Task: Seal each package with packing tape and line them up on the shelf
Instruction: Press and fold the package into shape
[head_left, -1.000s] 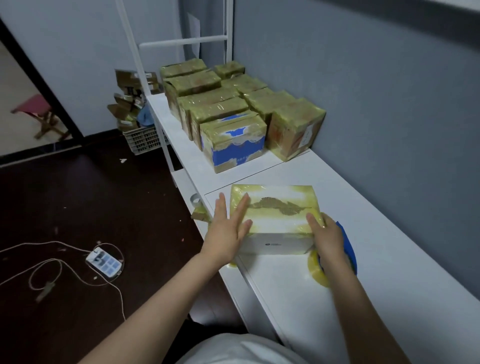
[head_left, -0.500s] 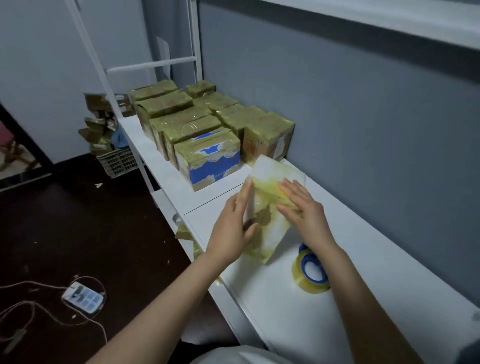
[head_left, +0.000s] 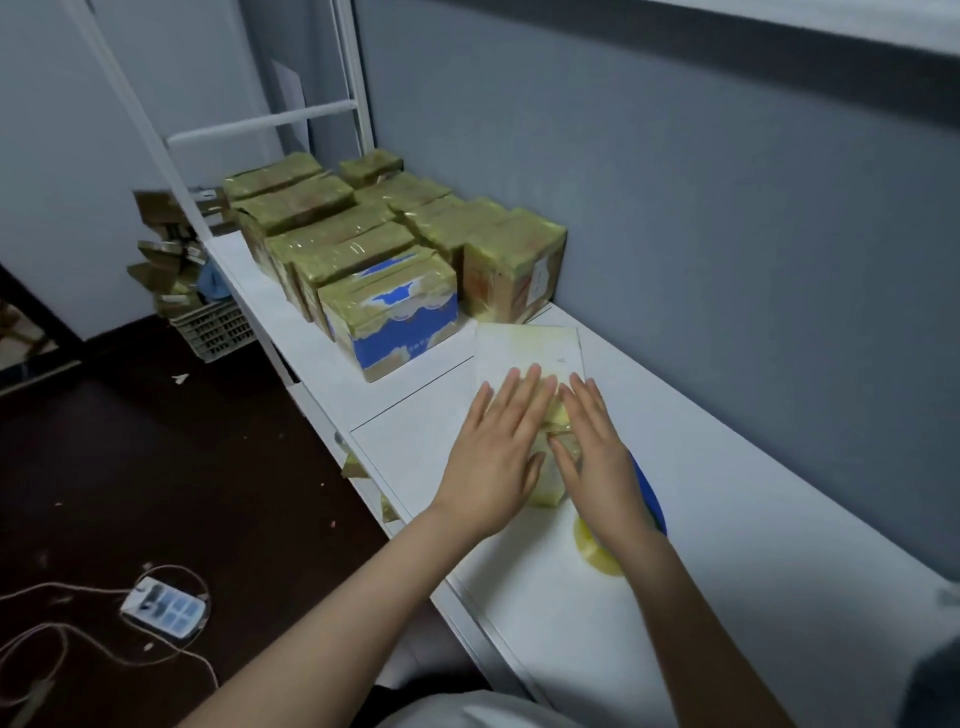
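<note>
A white package (head_left: 530, 353) wrapped in yellowish tape lies flat on the white shelf (head_left: 753, 545), its long side pointing away from me. My left hand (head_left: 496, 457) presses on its near left part with straight fingers. My right hand (head_left: 592, 457) lies flat beside it on the near right part. A roll of packing tape (head_left: 597, 551) with a blue core sits on the shelf just behind my right wrist, mostly hidden. Several taped packages (head_left: 363, 249) stand in two rows at the far end, the nearest one blue and white (head_left: 400, 317).
A grey wall (head_left: 675, 234) runs along the shelf's right side. White frame posts (head_left: 353, 78) rise at the far end. On the dark floor to the left are a power strip with cords (head_left: 163, 605) and a crate of cardboard (head_left: 208, 322).
The package was turned from crosswise through a tilted pose and now lies flat lengthwise. Both hands moved from its sides onto its top. The view has shifted a little.
</note>
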